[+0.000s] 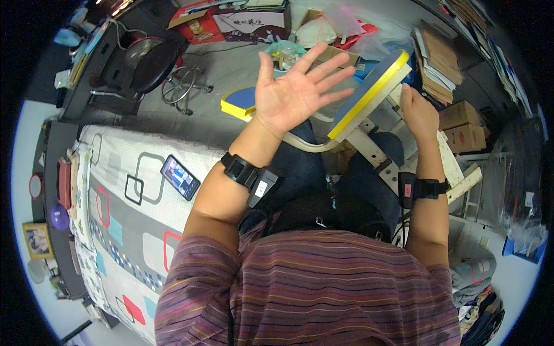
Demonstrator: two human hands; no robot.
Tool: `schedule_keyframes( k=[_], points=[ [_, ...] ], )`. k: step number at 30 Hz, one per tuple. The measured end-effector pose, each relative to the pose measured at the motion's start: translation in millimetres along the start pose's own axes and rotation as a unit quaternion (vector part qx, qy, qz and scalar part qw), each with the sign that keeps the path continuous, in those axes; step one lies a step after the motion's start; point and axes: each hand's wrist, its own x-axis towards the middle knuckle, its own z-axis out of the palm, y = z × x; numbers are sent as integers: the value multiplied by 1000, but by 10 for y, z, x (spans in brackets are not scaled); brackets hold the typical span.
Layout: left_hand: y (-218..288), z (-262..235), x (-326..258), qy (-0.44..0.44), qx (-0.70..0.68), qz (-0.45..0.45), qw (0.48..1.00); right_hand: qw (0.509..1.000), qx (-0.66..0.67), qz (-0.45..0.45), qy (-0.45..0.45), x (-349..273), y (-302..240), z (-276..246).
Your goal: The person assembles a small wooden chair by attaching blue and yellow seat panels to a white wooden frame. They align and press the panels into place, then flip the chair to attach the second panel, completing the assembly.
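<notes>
My left hand (pixel 291 95) is raised, palm up, with its fingers spread and nothing in it. It hovers between two blue pads with yellow edges, the smaller pad (pixel 238 104) to its left and the larger tilted pad (pixel 369 95) to its right. Both look like parts of one chair with a cream metal frame (pixel 369 147), which stands over and between my legs. My right hand (pixel 421 114) is closed at the frame's right side, just behind the larger pad; the hand itself hides its fingertips. Each forearm wears a black strapped device.
A bed with a patterned cover (pixel 133 230) lies to my left, a lit phone (pixel 180 177) on it. Farther off stand a black swivel stool (pixel 156 66), a red box (pixel 196 26) and plastic bags. Stacked cardboard (pixel 438 60) and brown cartons (pixel 464 127) are at the right.
</notes>
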Motion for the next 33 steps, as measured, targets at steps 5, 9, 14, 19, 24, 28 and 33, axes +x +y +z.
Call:
schedule_keyframes(
  k=[5,9,14,19,24,28,33],
  points=[
    [61,-158,254,264,412,-65,870,998,-3,-45,54,-21,4,12],
    [-84,-256,647,322,590,-70,737,997,-6,-57,48,-71,-13,-58],
    [-357,-106,1103,232,816,-43,528,999,4,-44,21,-151,-109,-213],
    [-661,190,1389,173,929,-33,326,999,5,-42,5,-204,-122,-298],
    [-815,197,1763,153,954,-59,250,999,-4,-38,1,-186,-111,-228],
    [-877,61,2039,15,982,-153,113,999,-39,-36,-6,-146,-89,-185],
    [-933,27,2402,133,943,-241,187,993,-100,-51,-30,-79,89,-108]
  ],
)
